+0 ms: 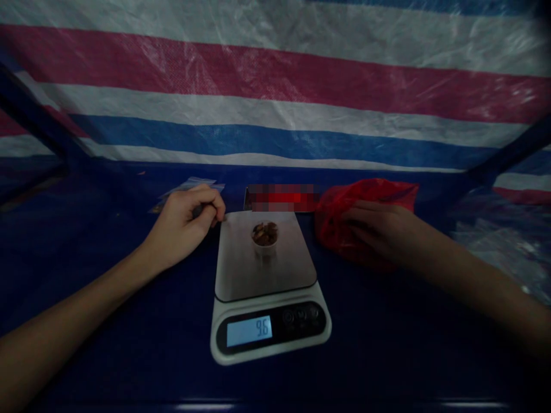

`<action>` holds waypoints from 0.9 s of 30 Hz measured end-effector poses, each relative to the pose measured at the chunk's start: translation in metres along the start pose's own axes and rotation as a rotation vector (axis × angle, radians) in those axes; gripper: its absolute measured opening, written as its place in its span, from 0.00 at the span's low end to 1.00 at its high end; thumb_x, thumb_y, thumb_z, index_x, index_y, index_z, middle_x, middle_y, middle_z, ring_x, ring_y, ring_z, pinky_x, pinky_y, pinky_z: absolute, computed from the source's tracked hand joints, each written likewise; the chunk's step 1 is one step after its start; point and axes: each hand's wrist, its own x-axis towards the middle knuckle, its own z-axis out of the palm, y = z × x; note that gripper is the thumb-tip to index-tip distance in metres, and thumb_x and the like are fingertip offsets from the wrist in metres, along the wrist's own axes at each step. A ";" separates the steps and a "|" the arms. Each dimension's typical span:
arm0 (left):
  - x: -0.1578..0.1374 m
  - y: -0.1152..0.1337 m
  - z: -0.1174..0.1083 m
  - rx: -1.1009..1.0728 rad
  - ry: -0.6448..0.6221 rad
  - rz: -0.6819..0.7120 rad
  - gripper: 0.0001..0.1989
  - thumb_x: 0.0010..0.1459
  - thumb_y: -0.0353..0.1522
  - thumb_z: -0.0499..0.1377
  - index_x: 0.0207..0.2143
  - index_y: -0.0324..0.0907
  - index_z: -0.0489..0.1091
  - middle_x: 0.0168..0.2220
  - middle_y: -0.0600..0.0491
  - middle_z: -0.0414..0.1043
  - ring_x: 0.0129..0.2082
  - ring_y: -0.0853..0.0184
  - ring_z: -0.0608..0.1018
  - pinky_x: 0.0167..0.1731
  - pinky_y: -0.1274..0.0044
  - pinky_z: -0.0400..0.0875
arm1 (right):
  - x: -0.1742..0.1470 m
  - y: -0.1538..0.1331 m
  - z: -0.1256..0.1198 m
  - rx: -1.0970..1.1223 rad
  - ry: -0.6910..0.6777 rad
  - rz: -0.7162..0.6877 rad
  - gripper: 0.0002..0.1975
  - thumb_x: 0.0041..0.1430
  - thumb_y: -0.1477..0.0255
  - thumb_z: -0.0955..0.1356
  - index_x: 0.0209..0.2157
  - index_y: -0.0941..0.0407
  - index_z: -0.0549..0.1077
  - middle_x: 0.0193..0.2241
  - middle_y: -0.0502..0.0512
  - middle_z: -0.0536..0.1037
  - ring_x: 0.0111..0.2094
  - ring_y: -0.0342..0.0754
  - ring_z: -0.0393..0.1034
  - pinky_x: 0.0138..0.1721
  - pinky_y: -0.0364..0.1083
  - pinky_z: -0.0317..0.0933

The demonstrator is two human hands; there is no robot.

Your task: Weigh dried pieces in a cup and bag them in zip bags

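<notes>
A kitchen scale (267, 275) with a steel platform lies in front of me, its lit display (248, 331) reading 9.6. On the platform stands a small round cup (264, 249) filled with brown, flaky pieces (264, 232). My left hand (189, 221) rests at the platform's far left corner, fingers curled and thumb pressed against them; anything inside them is too hidden to make out. To the right of the scale, my right hand (381, 229) reaches into a crumpled red plastic bag (340, 246), and its fingertips are hidden there.
Behind my left hand lie clear zip bags (193, 183). A red box-like object (284, 198), partly blurred out, sits behind the scale. Clear plastic bags (499, 246) lie at the right on the blue tabletop (150, 344). A striped tarp (275, 74) closes off the back.
</notes>
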 end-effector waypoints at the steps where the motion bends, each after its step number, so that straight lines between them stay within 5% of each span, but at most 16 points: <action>1: 0.000 0.000 0.000 -0.004 0.021 -0.007 0.12 0.53 0.25 0.52 0.22 0.45 0.70 0.23 0.56 0.69 0.26 0.67 0.71 0.30 0.71 0.61 | 0.001 0.000 -0.001 0.022 0.002 -0.005 0.12 0.68 0.75 0.64 0.44 0.53 0.80 0.43 0.59 0.83 0.39 0.55 0.80 0.41 0.52 0.72; 6: 0.000 -0.004 -0.001 -0.049 0.094 -0.024 0.12 0.52 0.23 0.52 0.22 0.45 0.70 0.23 0.57 0.68 0.24 0.68 0.70 0.28 0.71 0.60 | 0.007 -0.001 -0.012 0.092 0.068 -0.012 0.12 0.65 0.75 0.63 0.38 0.55 0.80 0.39 0.61 0.84 0.37 0.55 0.79 0.39 0.52 0.71; 19: 0.000 0.000 -0.001 -0.059 0.130 0.010 0.13 0.53 0.23 0.52 0.22 0.43 0.71 0.23 0.56 0.69 0.27 0.67 0.71 0.31 0.71 0.62 | 0.010 -0.010 -0.052 0.227 0.400 0.294 0.10 0.59 0.63 0.72 0.35 0.53 0.83 0.36 0.58 0.86 0.38 0.57 0.81 0.46 0.54 0.72; 27: -0.001 -0.004 0.001 -0.087 0.149 0.034 0.12 0.54 0.24 0.52 0.22 0.43 0.70 0.25 0.56 0.69 0.29 0.67 0.72 0.31 0.72 0.62 | 0.008 -0.007 -0.053 0.304 0.269 0.328 0.13 0.55 0.58 0.74 0.33 0.53 0.85 0.35 0.58 0.86 0.37 0.58 0.80 0.43 0.56 0.71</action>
